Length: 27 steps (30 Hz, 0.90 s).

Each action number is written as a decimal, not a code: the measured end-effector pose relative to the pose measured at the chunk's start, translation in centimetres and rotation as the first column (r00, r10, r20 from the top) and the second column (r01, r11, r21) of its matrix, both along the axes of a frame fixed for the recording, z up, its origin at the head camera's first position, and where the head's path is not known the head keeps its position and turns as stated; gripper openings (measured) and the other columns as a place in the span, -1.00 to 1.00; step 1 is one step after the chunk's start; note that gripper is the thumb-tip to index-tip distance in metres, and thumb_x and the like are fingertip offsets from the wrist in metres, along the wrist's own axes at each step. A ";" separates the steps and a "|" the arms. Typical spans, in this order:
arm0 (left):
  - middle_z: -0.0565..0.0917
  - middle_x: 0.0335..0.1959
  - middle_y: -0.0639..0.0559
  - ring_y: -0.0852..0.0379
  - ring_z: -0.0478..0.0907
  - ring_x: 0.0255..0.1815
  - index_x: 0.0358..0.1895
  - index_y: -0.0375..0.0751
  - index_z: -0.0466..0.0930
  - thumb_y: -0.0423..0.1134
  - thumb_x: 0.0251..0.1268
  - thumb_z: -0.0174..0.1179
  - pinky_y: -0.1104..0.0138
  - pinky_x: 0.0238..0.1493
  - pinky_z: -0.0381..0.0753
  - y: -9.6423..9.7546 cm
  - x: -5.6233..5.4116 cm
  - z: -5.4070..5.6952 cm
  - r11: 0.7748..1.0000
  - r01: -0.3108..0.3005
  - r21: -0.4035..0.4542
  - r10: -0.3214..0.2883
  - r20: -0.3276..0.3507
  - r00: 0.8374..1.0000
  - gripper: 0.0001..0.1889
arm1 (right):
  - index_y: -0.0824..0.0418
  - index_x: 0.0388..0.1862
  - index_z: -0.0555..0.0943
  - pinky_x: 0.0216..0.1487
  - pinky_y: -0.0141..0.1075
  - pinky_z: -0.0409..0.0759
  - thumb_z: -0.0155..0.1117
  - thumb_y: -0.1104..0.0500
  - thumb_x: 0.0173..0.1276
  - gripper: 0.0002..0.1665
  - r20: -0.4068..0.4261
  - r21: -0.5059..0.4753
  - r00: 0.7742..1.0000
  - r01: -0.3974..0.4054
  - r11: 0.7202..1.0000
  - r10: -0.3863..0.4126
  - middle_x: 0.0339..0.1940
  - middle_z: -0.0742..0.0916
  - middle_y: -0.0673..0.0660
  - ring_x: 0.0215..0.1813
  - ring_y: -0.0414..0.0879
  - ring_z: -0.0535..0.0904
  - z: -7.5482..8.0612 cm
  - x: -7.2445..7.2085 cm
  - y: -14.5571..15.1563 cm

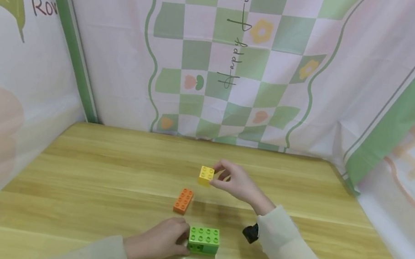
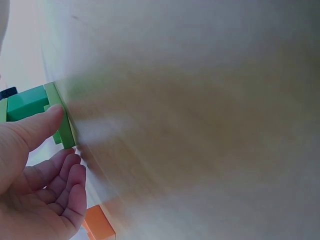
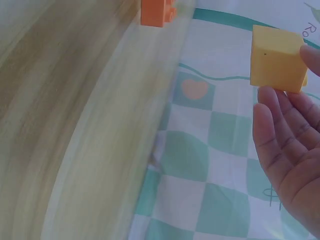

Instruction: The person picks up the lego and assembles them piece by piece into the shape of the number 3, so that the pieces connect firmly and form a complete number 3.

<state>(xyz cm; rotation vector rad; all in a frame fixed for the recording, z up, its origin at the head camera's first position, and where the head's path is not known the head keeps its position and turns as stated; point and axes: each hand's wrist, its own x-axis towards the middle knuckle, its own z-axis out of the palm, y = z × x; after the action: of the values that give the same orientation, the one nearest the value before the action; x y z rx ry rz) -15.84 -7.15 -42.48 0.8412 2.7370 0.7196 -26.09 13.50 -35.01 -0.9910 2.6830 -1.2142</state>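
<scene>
While the right hand (image 1: pixel 236 182) is gripping the yellow block (image 1: pixel 206 174) from its 3 o'clock side, the left hand (image 1: pixel 165 238) is gripping the green stack (image 1: pixel 203 241) from its 9 o'clock side. With the stack as dial centre and the far edge of the table (image 1: pixel 98 184) as 12, the yellow block is sitting close to 12 o'clock, apparently raised. The orange brick (image 1: pixel 183 200) is lying knobs up near 11 o'clock, apart from both hands.

Right thumb and fingertips are clamping the yellow block between them. Left thumb and fingertips are pinching the stack's end, where a dark green block (image 1: pixel 210 250) is separating two light green bricks (image 1: pixel 206 232) and leaving an open corner toward 8 o'clock.

Handling: the yellow block is looking like hard plastic, probably light, stiff and unlikely to break. Its smooth walls are probably offering modest friction, so even pressure should be sufficing.

Hold points: two opposite side walls, keeping knobs and underside clear. The stack's open corner is likely giving less support; gripping both layers together is advisable.
</scene>
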 end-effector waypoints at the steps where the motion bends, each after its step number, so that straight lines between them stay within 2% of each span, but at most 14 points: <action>1: 0.40 -0.48 0.27 0.35 0.33 -0.48 -0.24 -0.14 0.57 -0.12 -0.05 0.37 0.49 -0.43 0.39 0.0 0.0 0.0 1.000 0.000 0.001 0.000 -0.004 1.000 -0.70 | 0.23 -0.10 0.51 -0.24 -0.27 0.55 0.33 0.16 0.19 -0.67 -0.003 0.000 1.000 -0.001 1.000 0.001 -0.16 0.60 0.09 -0.25 -0.11 0.54 0.0 0.1 0.1; 9: 0.38 -0.51 0.24 0.34 0.30 -0.51 -0.32 -0.17 0.56 -0.14 -0.08 0.39 0.51 -0.45 0.37 0.1 0.4 0.2 1.000 0.005 0.014 -0.004 -0.056 0.998 -0.72 | 0.25 -0.11 0.51 -0.27 -0.26 0.56 0.34 0.20 0.16 -0.67 -0.013 -0.028 0.999 -0.042 0.999 0.042 -0.18 0.59 0.10 -0.31 -0.13 0.54 0.2 0.8 0.5; 16: 0.38 -0.51 0.24 0.34 0.30 -0.50 -0.30 -0.18 0.57 -0.14 -0.08 0.39 0.50 -0.44 0.38 0.0 0.4 0.3 1.000 0.004 0.018 -0.003 -0.065 0.998 -0.71 | 0.18 -0.12 0.51 -0.26 -0.27 0.57 0.35 0.19 0.16 -0.68 -0.017 -0.018 0.999 -0.049 0.999 0.049 -0.20 0.59 0.05 -0.30 -0.13 0.55 0.6 1.7 0.9; 27: 0.38 -0.51 0.24 0.34 0.31 -0.51 -0.28 -0.18 0.57 -0.13 -0.07 0.38 0.50 -0.45 0.38 0.0 0.3 0.2 1.000 0.007 0.007 -0.007 -0.044 0.999 -0.70 | 0.20 -0.08 0.52 -0.25 -0.25 0.55 0.33 0.14 0.19 -0.66 -0.015 -0.008 0.998 -0.062 0.998 0.061 -0.20 0.61 0.04 -0.30 -0.12 0.56 1.2 3.0 1.5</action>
<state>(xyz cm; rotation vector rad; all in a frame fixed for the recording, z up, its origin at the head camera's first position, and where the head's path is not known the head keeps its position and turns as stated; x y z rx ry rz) -15.56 -7.20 -42.26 0.8779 2.7703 0.7190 -23.08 15.03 -33.83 -1.0795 2.6394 -1.2126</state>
